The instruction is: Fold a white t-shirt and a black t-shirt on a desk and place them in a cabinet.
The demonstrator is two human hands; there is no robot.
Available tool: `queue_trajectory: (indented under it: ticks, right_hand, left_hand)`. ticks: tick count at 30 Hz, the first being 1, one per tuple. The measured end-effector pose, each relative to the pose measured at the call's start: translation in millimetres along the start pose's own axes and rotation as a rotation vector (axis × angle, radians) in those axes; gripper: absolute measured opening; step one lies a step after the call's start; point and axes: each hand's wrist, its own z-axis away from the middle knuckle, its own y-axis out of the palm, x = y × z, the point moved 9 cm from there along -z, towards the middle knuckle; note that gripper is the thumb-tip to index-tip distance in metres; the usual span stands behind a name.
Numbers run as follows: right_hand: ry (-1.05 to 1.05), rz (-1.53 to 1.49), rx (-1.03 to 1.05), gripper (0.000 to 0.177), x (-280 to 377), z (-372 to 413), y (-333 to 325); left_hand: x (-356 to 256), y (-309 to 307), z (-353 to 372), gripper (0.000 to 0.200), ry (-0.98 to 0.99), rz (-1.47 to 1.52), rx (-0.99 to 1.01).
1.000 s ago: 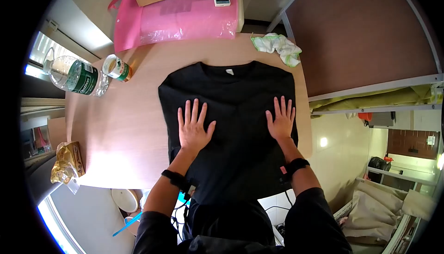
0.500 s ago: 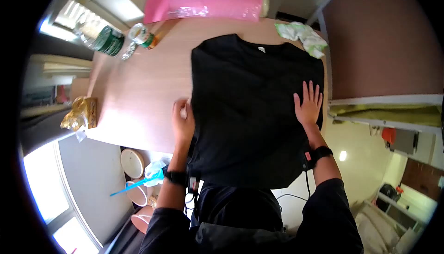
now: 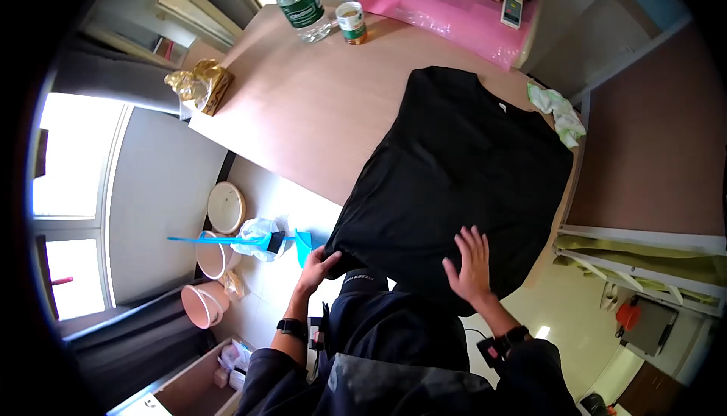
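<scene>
A black T-shirt (image 3: 462,166) lies spread on the wooden table (image 3: 310,98), its neckline toward the far right and its hem hanging over the near edge. My left hand (image 3: 318,266) pinches the hem at the shirt's near left corner. Over the lower part of the shirt is my right hand (image 3: 471,268), fingers extended and nothing held; whether it touches the cloth is hard to tell. Each wrist wears a black strap with a small device.
At the back stand a water bottle (image 3: 299,3) and a small jar (image 3: 351,24), with a pink plastic package (image 3: 447,15) beside them. A gold tissue pack (image 3: 201,87) sits at the left corner, a cloth (image 3: 558,112) at the right edge. Buckets (image 3: 206,306) stand on the floor.
My left hand has gone from beside the shirt's left edge down to its hem and closed there. My right hand has moved down and left across the shirt. The view has turned.
</scene>
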Motion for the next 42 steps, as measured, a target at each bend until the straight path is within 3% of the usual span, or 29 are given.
queue_trajectory:
  ticks: [1,3,5,6,8,10,11,12,14,16,17,18,20,21,22,24,25,33,35,39,40,42]
  right_hand:
    - [-0.044,-0.012,-0.003,0.05,14,12,-11]
    - [0.073,-0.034,-0.269,0.048,-11,66,-33]
    - [0.571,0.029,-0.533,0.045,-67,154,-43]
    - [0.839,-0.006,-0.469,0.042,-84,193,-43]
    - [1.106,-0.576,-0.436,0.042,-117,269,16]
    - [1.019,-1.013,-0.232,0.041,-85,258,45]
    - [0.964,-1.031,-0.039,0.038,-87,266,71]
    - [1.075,-1.119,0.023,0.034,-89,276,91]
    - [1.038,-0.853,-0.032,0.056,-99,264,89]
    - [0.854,-0.917,-0.409,0.082,-93,245,63]
    - [0.878,-1.017,-0.322,0.097,-89,237,61]
    - [0.892,-1.013,-0.335,0.097,-94,239,57]
    - [0.905,-1.214,-0.116,0.097,-89,238,71]
    - [0.917,-1.293,-0.203,0.081,-86,236,65]
    - [0.927,-1.296,-0.215,0.081,-91,245,66]
    - [1.1,-1.267,0.096,0.053,-97,269,90]
    - [1.091,-1.237,0.012,0.032,-99,275,86]
    - [1.053,-1.524,-0.31,0.043,-92,314,38]
    - [1.209,-1.392,-0.301,0.036,-86,320,29]
    - [1.258,-1.124,-0.45,0.02,-106,352,37]
    - [1.251,-1.134,-0.442,0.02,-105,351,42]
    - [1.305,-0.756,-0.271,0.022,-115,354,44]
  left_hand:
    - [-14,1,13,0.022,0.044,0.018,0.025]
    - [-35,-2,33,0.02,0.104,0.112,0.02]
    - [-25,-19,37,0.016,0.104,0.169,0.03]
    - [-24,-22,39,0.018,0.114,0.205,0.048]
    - [-18,-20,41,0.021,0.078,0.187,0.0]
    - [-8,-19,32,0.021,0.084,0.163,-0.042]
    - [-2,-19,27,0.019,0.09,0.212,0.005]
    - [0,-19,24,0.019,0.096,0.262,0.004]
    - [6,-20,21,0.02,0.084,0.273,0.009]
    - [11,-25,21,0.021,0.066,0.252,0.027]
    - [13,-24,19,0.021,0.057,0.254,0.033]
    - [-5,-9,27,0.021,0.043,0.253,0.007]
    - [7,-20,18,0.021,0.057,0.249,0.039]
    - [8,-20,16,0.021,0.053,0.242,0.048]
    - [9,-22,15,0.021,0.057,0.266,0.04]
    - [8,-22,9,0.021,0.058,0.284,0.046]
    - [7,-21,8,0.021,0.073,0.275,0.044]
    - [31,-30,2,0.024,0.064,0.271,0.126]
    - [36,-33,1,0.025,0.058,0.241,0.114]
    - [54,-38,-7,0.019,-0.022,0.021,0.086]
    - [52,-37,-12,0.017,0.002,-0.013,0.079]
    - [27,-34,-16,0.021,0.145,-0.221,-0.024]
